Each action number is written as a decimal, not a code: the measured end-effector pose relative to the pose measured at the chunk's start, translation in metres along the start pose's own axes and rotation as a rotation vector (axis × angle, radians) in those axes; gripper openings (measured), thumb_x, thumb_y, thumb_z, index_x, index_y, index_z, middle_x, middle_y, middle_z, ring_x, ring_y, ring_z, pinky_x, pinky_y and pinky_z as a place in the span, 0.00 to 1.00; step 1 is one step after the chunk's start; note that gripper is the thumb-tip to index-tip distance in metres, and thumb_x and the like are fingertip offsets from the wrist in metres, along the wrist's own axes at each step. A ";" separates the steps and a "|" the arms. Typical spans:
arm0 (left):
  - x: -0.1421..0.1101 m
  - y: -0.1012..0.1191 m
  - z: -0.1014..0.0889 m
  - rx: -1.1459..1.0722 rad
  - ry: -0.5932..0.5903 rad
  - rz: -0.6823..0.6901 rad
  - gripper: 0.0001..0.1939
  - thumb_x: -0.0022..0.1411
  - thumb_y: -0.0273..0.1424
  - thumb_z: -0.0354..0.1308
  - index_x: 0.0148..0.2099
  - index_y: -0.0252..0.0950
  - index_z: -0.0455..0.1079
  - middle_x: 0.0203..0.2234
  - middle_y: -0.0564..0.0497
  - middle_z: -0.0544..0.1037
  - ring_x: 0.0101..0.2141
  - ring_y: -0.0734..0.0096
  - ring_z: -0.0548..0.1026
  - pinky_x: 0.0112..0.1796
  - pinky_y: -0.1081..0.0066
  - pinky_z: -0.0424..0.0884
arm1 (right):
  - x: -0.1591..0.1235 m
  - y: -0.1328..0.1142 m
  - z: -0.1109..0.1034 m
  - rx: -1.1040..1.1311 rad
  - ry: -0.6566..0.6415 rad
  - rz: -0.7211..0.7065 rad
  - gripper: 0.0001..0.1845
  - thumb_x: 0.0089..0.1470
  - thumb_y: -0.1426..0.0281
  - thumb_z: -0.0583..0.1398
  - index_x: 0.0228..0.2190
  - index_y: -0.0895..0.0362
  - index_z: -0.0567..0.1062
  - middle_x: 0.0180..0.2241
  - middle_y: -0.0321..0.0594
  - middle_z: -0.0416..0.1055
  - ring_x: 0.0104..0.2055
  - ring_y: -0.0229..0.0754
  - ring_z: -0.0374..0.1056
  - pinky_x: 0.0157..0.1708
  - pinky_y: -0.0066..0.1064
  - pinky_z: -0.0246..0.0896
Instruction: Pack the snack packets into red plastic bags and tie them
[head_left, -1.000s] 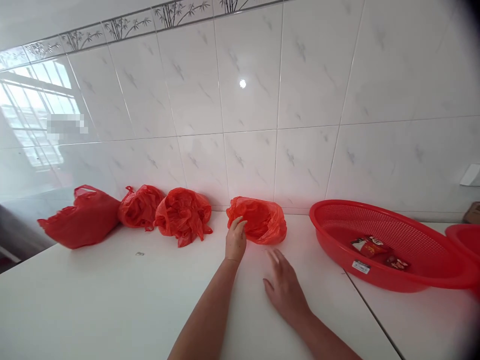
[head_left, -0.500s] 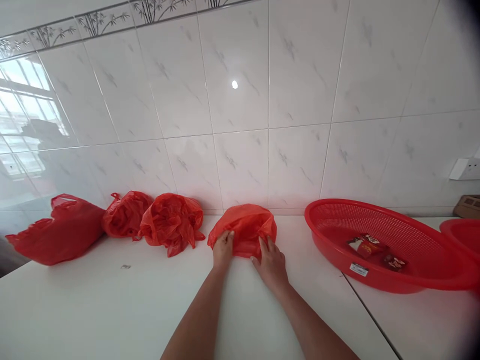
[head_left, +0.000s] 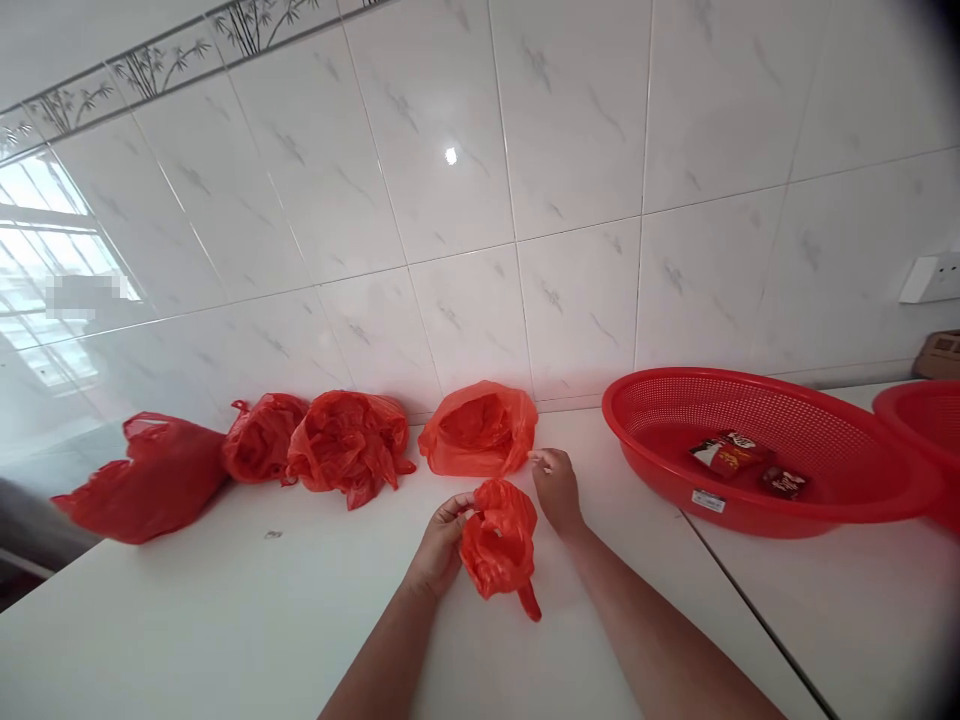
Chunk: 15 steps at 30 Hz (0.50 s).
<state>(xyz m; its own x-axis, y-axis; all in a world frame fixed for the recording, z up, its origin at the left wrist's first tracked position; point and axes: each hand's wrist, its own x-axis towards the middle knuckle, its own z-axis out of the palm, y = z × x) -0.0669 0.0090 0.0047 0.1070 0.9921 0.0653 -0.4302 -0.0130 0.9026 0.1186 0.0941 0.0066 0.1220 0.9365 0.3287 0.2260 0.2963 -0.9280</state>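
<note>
A crumpled red plastic bag point(head_left: 501, 548) is pinched between the thumb and fingers of my left hand point(head_left: 444, 540), with one handle hanging down over the white table. Behind it, a second red plastic bag point(head_left: 480, 462) stands with its mouth folded open towards me and more red film bunched inside. My right hand point(head_left: 556, 485) has its fingers curled at the right edge of this standing bag, with the fingertips closed on its rim.
Several red plastic bags point(head_left: 349, 445) line the wall on the left, the leftmost bag point(head_left: 161, 480) bulging. A red perforated basket point(head_left: 739, 510) on the right holds snack packets point(head_left: 731, 455). Another red basket point(head_left: 926, 420) and a wall socket point(head_left: 934, 278) are at far right.
Both hands were at the mouth of the standing bag. My left hand has come towards me with a crumpled bag, while my right hand has shifted to the standing bag's right edge.
</note>
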 end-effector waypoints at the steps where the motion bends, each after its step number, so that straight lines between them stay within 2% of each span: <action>1: 0.002 0.000 0.000 -0.014 0.030 0.019 0.13 0.55 0.33 0.62 0.43 0.36 0.71 0.36 0.47 0.78 0.33 0.68 0.77 0.35 0.68 0.72 | -0.003 0.001 -0.006 0.003 0.038 0.039 0.18 0.53 0.62 0.50 0.41 0.57 0.71 0.46 0.47 0.65 0.44 0.44 0.66 0.43 0.36 0.62; 3: 0.005 0.000 -0.001 -0.022 0.076 0.067 0.16 0.58 0.37 0.59 0.46 0.35 0.71 0.40 0.43 0.78 0.38 0.63 0.77 0.37 0.65 0.72 | -0.011 0.003 -0.017 0.011 0.046 0.083 0.18 0.53 0.57 0.51 0.39 0.55 0.69 0.39 0.43 0.69 0.35 0.43 0.66 0.35 0.35 0.63; 4: 0.006 0.000 0.000 -0.011 0.094 0.096 0.17 0.59 0.39 0.56 0.47 0.34 0.71 0.43 0.41 0.77 0.41 0.61 0.76 0.39 0.64 0.73 | -0.016 0.004 -0.021 0.036 -0.004 0.091 0.17 0.53 0.56 0.52 0.37 0.55 0.69 0.34 0.40 0.69 0.31 0.41 0.66 0.31 0.33 0.62; 6: 0.006 -0.002 0.003 0.053 0.119 0.154 0.20 0.61 0.40 0.54 0.52 0.35 0.69 0.51 0.40 0.72 0.46 0.58 0.74 0.42 0.61 0.72 | -0.026 0.004 -0.028 0.130 -0.188 0.101 0.17 0.52 0.54 0.53 0.33 0.54 0.69 0.27 0.35 0.68 0.24 0.38 0.63 0.25 0.30 0.58; 9: 0.004 -0.006 0.011 0.264 0.137 0.203 0.25 0.61 0.38 0.55 0.59 0.41 0.62 0.59 0.42 0.63 0.53 0.57 0.69 0.47 0.60 0.71 | -0.037 0.002 -0.036 0.258 -0.461 0.137 0.20 0.54 0.52 0.52 0.37 0.55 0.70 0.19 0.33 0.66 0.19 0.37 0.60 0.21 0.29 0.54; 11: 0.002 -0.011 0.017 0.457 0.145 0.240 0.29 0.60 0.35 0.55 0.63 0.44 0.56 0.62 0.44 0.58 0.55 0.58 0.66 0.47 0.61 0.70 | -0.040 -0.002 -0.041 0.311 -0.496 0.147 0.24 0.55 0.50 0.50 0.41 0.54 0.70 0.21 0.34 0.68 0.21 0.39 0.64 0.23 0.30 0.57; 13: 0.003 -0.017 0.019 0.660 0.173 0.308 0.34 0.59 0.33 0.57 0.65 0.46 0.51 0.63 0.43 0.55 0.55 0.59 0.66 0.47 0.62 0.71 | -0.040 -0.008 -0.048 0.421 -0.507 0.162 0.26 0.55 0.48 0.50 0.44 0.53 0.70 0.29 0.39 0.73 0.29 0.42 0.69 0.30 0.34 0.63; 15: 0.004 -0.022 0.018 0.840 0.218 0.385 0.38 0.57 0.31 0.58 0.66 0.46 0.46 0.63 0.42 0.53 0.55 0.58 0.66 0.46 0.61 0.72 | -0.041 -0.016 -0.054 0.545 -0.557 0.218 0.28 0.54 0.46 0.50 0.46 0.52 0.69 0.37 0.42 0.74 0.36 0.44 0.71 0.38 0.38 0.65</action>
<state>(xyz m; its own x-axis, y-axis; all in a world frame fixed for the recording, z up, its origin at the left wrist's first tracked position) -0.0406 0.0107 -0.0073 -0.1137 0.9014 0.4178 0.3936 -0.3452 0.8520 0.1619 0.0410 0.0170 -0.4228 0.8971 0.1279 -0.2675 0.0113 -0.9635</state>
